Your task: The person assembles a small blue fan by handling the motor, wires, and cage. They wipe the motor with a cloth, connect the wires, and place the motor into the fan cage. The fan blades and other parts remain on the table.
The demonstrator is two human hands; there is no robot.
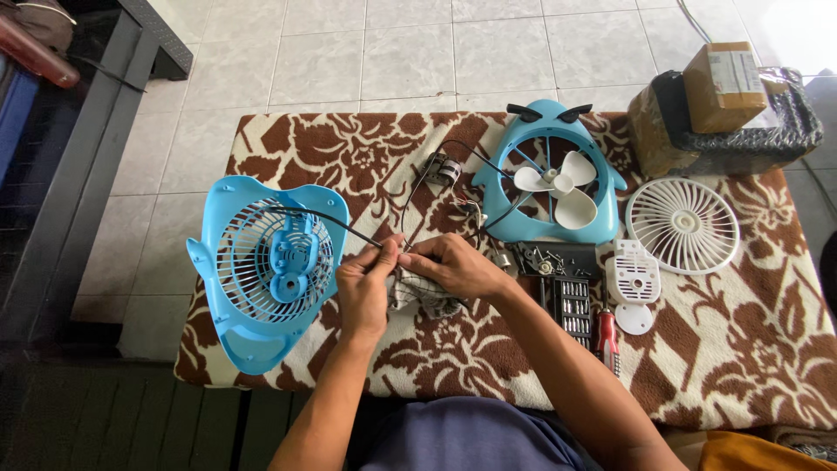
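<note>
Left hand (364,283) and right hand (455,266), fingers closed, pinching black cable (349,228)

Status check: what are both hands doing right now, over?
Left hand and right hand pinch black cable over checkered cloth. Blue rear fan housing at left. Bit case by right wrist.

Both hands (410,275) on black cable (349,228)

Brown cardboard box (722,85) at the far right corner, rectangular, tilted, with a pale rectangular label (738,71) on its top face. It rests in a black woven basket (798,122). Against the basket's left end, a brown bundle in clear plastic wrap (649,135). No signs or screens.
</note>
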